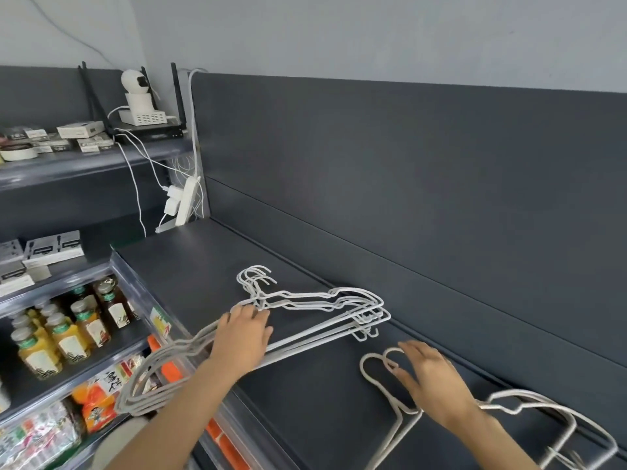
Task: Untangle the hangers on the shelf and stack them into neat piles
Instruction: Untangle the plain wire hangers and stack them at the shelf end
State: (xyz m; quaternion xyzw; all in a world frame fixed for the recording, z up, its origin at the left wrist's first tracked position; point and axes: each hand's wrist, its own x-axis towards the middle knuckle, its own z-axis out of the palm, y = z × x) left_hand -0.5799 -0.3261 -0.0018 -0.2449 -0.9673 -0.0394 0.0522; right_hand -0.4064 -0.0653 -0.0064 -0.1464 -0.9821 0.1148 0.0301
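Far left there's a lower rack with juice and tea bottles [68, 334], some white boxes [54, 247] on the tier above them, and orange snack packs [98, 405] underneath. Up top sits a little white camera [135, 84] on a box, and a white power strip [186, 201] hangs down the post with cables trailing off it.

Next comes the dark grey shelf [190, 266] where the action is. A pile of white wire hangers [322, 301] lies flat on it, pretty well lined up, with the hooks bunched together pointing toward the back. One end of the pile sticks out past the shelf's front edge, over the bottle rack.

The left hand [242, 340] lies palm-down on the middle of that pile just below the hooks. Its fingers are laid flat on the wire, not wrapped around anything.

Over to the right, well apart from the first pile, a second bunch of hangers [529, 401] lies looser on the same shelf. Its hooks loop toward the middle and its bodies run off into the bottom right corner. The right hand [431, 381] rests on top of this bunch near the hooks, fingers spread and straight, touching the wire without gripping it. The two hands are clearly apart, one per bunch.

Behind everything is the plain grey back panel [407, 181].
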